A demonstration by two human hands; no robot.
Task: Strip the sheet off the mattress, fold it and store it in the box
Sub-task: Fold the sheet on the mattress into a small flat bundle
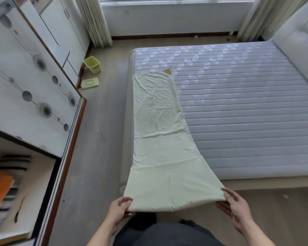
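at the foot of the bed: keep the strip square before the next fold

along the mattress's (238, 107) left edge lies the sheet (160, 132), pale green, already narrowed to a long strip; its far end sits flat with one small corner (168, 71) turned up, its near end hangs past the foot and is lifted by me. my left hand (119, 208) pinches the near left corner, fingers curled under the hem; my right hand (235, 205) pinches the near right corner, thumb on top. i judge the step to be folding the strip lengthwise end to end. to do it well i'd keep both corners level and the hem taut, carry them straight up the strip, and land them on the far corners, flattening that turned-up tip first or it will bulk the fold. creases across the middle want smoothing before pressing down. on the floor to the left, well apart from the bed, the green box (92, 65) stands open near the wardrobe (34, 82), its lid (89, 83) lying just beside it.
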